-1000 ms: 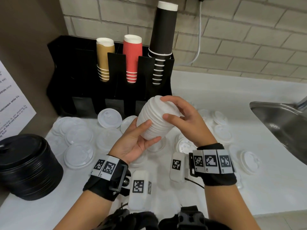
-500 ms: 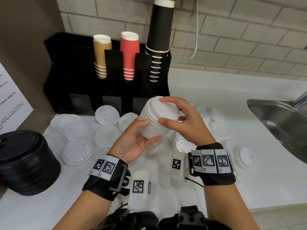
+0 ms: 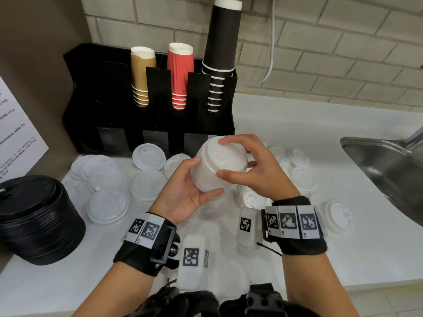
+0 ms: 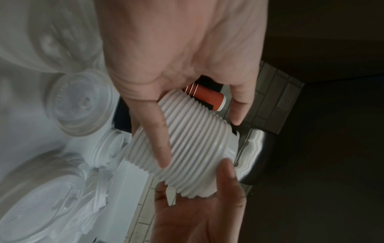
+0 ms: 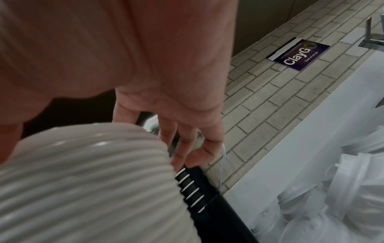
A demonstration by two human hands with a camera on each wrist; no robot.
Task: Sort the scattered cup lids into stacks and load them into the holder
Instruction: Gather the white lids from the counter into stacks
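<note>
Head view: stack of white lids (image 3: 217, 168) being held above the counter (image 3: 297, 248), before the black holder (image 3: 146, 124); left hand (image 3: 190, 193) cupping it from below, right hand (image 3: 254, 170) gripping its top.
Left wrist view: fingers (image 4: 158, 134) lying along the ribbed stack.
Right wrist view: fingers (image 5: 182, 144) curling over it.
</note>
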